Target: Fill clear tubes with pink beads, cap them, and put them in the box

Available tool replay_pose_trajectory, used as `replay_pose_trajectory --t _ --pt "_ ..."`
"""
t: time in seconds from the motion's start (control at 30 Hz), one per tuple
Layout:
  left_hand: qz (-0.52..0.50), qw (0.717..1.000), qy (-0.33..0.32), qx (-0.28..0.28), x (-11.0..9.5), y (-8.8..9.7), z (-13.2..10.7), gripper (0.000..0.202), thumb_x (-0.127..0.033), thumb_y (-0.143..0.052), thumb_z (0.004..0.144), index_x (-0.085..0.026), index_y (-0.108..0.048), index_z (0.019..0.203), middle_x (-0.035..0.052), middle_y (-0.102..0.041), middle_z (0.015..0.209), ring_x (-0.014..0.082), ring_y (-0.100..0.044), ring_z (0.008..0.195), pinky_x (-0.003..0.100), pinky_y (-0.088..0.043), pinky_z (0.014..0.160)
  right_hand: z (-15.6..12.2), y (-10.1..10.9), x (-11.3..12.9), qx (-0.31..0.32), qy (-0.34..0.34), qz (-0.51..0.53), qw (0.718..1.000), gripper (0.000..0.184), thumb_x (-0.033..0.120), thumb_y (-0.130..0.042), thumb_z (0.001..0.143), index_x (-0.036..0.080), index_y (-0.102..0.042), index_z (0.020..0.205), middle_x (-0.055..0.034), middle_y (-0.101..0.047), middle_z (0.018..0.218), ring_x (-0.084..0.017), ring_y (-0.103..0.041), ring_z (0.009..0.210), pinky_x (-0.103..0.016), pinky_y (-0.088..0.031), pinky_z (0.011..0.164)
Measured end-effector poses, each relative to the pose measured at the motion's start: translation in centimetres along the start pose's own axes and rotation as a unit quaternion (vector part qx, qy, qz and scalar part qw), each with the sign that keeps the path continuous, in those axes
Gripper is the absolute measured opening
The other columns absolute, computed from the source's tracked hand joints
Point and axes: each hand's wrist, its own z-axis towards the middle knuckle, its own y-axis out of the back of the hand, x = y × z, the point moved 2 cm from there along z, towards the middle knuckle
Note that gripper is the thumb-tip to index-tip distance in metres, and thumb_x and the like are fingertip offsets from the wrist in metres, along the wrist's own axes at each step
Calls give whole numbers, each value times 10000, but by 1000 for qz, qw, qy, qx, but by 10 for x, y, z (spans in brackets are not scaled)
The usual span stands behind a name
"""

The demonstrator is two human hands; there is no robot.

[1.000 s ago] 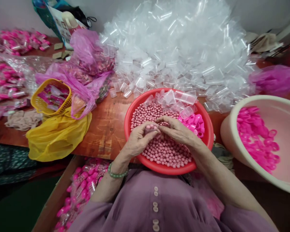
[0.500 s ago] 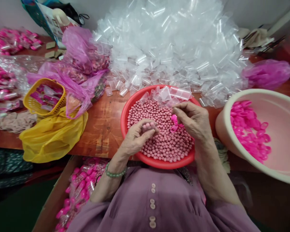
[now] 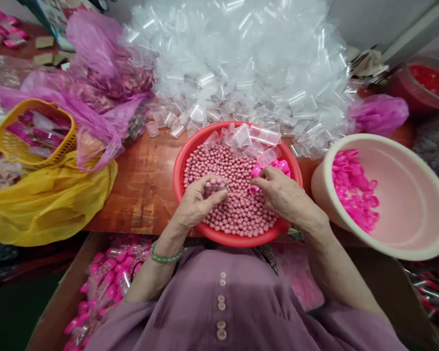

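A red basin [image 3: 179, 168] in front of me holds many small pink balls [image 3: 237, 195], several clear tubes [image 3: 258, 139] at its far side and a few bright pink caps [image 3: 280, 166]. My left hand [image 3: 199, 202] is curled over the balls, its fingers wrapped round a clear tube filled with pink balls [image 3: 215, 185]. My right hand [image 3: 283, 195] lies over the right part of the basin, thumb and forefinger pinched on a pink cap [image 3: 253, 188].
A big heap of clear tubes [image 3: 241, 63] fills the far table. A cream basin [image 3: 406, 243] with pink caps stands right. A yellow basket [image 3: 7, 146], yellow bag [image 3: 51, 204] and pink bags [image 3: 95, 92] lie left. A box of filled tubes [image 3: 106, 287] sits below.
My right hand moved from the left hand to the pink caps, picked one and has drawn back toward the middle. The left hand kept the filled tube. The view shifted right.
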Motion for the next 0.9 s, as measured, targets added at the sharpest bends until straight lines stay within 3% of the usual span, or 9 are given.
replay_pose_trajectory --t 0.17,0.37,0.43,0.5,0.6,0.67,0.77,0.9 --pt "-54 998 21 5 3 1 3 272 -287 -781 729 -152 -612 893 -26 -570 770 71 -538 685 189 -486 669 11 -11 3 56 39 -97 993 289 66 -384 909 166 -637 811 -108 -560 891 -220 -476 783 -344 -326 683" --pt "-143 988 58 27 7 3 4 347 -275 -821 694 -153 -627 954 -4 -637 835 98 -609 761 238 -527 764 20 -12 1 56 71 -140 986 227 79 -438 899 156 -651 916 -148 -602 991 -279 -528 900 -387 -373 746" --pt "-166 984 50 49 9 6 3 312 -266 -800 731 -150 -632 967 13 -666 856 107 -631 787 245 -527 791 22 -11 -2 11 76 -88 993 139 143 -505 906 154 -640 938 -155 -619 1029 -299 -543 956 -417 -405 791" --pt "-183 980 41 72 11 8 3 277 -255 -775 767 -145 -638 981 27 -682 875 109 -644 803 238 -525 796 22 -8 -4 -46 70 41 996 110 247 -561 923 163 -621 960 -133 -644 1024 -276 -575 957 -413 -443 822" --pt "-213 971 52 93 10 9 2 268 -246 -764 782 -142 -640 995 36 -692 891 113 -661 805 235 -533 789 26 -5 -6 -100 39 284 953 179 360 -600 927 198 -613 1001 -52 -675 924 -197 -627 847 -337 -503 777" --pt "-229 966 67 100 9 9 2 269 -239 -772 773 -139 -642 987 42 -697 893 116 -669 801 238 -540 787 31 -3 -2 -107 23 386 916 205 381 -626 916 213 -640 1033 -24 -694 905 -171 -648 813 -306 -526 752" --pt "-244 960 82 110 7 8 2 287 -216 -771 767 -137 -646 1012 51 -701 903 119 -676 782 246 -548 775 42 4 10 -122 44 424 896 222 361 -655 902 230 -691 1078 -30 -728 1014 -177 -673 914 -317 -533 844" --pt "-250 957 95 114 8 7 2 338 -197 -777 752 -140 -649 1059 45 -694 889 120 -677 744 249 -547 742 55 16 26 -132 100 370 914 188 315 -643 916 227 -738 1052 -37 -732 942 -162 -665 855 -302 -525 801"
